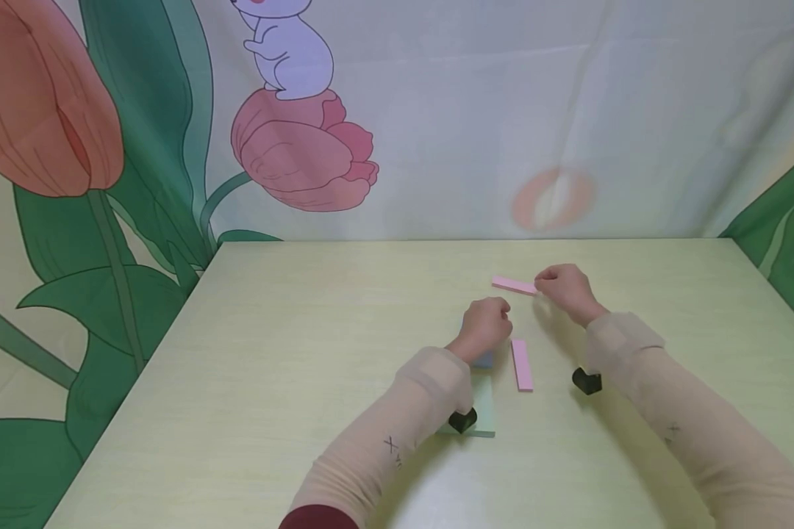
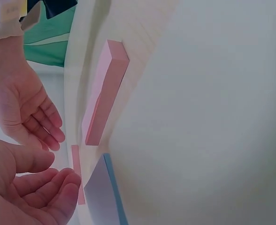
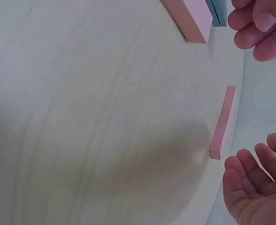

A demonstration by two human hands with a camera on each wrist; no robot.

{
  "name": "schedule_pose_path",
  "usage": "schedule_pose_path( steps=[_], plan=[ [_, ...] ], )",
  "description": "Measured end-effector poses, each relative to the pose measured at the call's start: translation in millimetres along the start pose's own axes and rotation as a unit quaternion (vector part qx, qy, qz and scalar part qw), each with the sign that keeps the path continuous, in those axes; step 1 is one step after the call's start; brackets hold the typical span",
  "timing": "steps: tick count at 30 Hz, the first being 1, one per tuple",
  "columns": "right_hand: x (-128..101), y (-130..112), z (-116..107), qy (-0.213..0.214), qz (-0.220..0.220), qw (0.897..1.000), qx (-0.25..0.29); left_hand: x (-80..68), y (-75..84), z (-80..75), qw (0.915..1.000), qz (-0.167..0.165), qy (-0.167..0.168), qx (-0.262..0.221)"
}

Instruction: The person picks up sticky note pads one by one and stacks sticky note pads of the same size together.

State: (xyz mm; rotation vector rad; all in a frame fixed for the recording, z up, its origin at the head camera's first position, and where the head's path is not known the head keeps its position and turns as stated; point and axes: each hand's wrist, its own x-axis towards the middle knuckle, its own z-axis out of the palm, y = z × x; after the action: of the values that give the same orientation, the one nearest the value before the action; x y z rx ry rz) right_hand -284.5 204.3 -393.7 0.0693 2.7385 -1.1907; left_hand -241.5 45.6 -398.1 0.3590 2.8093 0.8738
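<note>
My right hand (image 1: 565,288) hovers with loosely curled fingers, holding nothing, by the far pink bar (image 1: 513,285) (stiff and light, I judge); best pinched across its long edges.

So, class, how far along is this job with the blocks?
Done: one pink block lies flat on the table, beside a blue block and a green one. In hand: nothing gripped; the right hand hovers at the far pink block, the left hand hangs over the blue one. Left: no blocks are stacked yet.
</note>
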Motion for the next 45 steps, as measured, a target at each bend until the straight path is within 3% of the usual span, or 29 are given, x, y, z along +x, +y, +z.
schedule_pose_path(
  steps=[6,12,19,39,45],
  plan=[
    [5.6,-0.9,5.4,-0.032,-0.039,0.999,0.005,1.4,-0.4,-0.5,0.9999,-0.003,-0.005,0.008],
    [12.1,0.0,14.4,-0.071,-0.078,0.994,-0.023,2.8,-1.0,1.3,0.9998,-0.007,-0.012,0.011],
    [15.0,-1.3,23.3,-0.09,-0.091,0.991,-0.048,0.0,0.1,0.1,0.9996,-0.011,-0.026,-0.009],
    [9.6,-8.2,25.6,-0.062,-0.084,0.99,-0.095,3.1,-2.8,0.9,0.9999,0.002,-0.017,0.0],
    [6.4,-10.7,23.7,-0.019,-0.067,0.99,-0.121,2.7,-2.2,2.0,0.9998,0.003,-0.021,-0.003]
  ],
)
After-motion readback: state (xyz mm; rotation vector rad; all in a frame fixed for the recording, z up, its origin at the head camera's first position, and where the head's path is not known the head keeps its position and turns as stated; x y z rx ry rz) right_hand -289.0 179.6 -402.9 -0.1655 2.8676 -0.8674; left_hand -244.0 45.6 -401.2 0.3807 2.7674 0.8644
